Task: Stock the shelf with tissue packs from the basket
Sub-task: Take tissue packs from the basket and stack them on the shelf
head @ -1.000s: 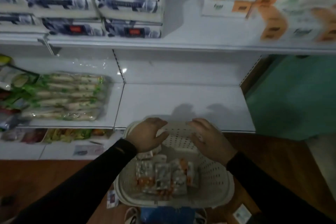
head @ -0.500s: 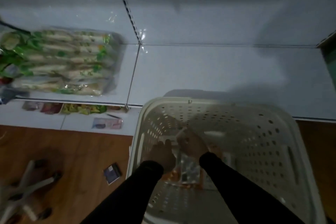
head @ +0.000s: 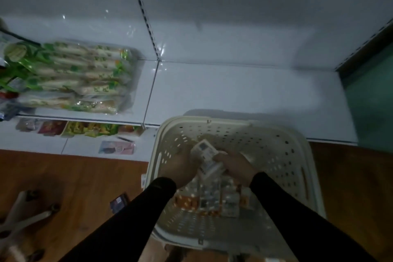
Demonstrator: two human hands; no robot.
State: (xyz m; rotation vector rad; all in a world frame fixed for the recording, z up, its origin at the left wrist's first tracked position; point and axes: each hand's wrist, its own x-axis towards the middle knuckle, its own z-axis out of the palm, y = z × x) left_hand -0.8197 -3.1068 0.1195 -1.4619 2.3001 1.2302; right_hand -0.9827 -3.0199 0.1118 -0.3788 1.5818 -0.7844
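A cream perforated basket (head: 282, 155) stands on the floor against the white shelf (head: 244, 91). Inside it lie several small tissue packs (head: 212, 200) with orange and grey print. Both my hands are down in the basket. My left hand (head: 178, 166) and my right hand (head: 236, 166) hold a small stack of tissue packs (head: 207, 155) between them, lifted a little above the others. The fingers of both hands curl round the stack's sides.
A large clear bag of green-and-white packs (head: 74, 76) lies on the left shelf section. Smaller goods (head: 85, 128) sit on the lower shelf. A dark small pack (head: 120, 202) lies on the wooden floor, and white chair legs (head: 23, 215) show at lower left.
The head has tilted down and closer to the basket. Both hands went from the rim into the basket and now lift a stack of tissue packs.
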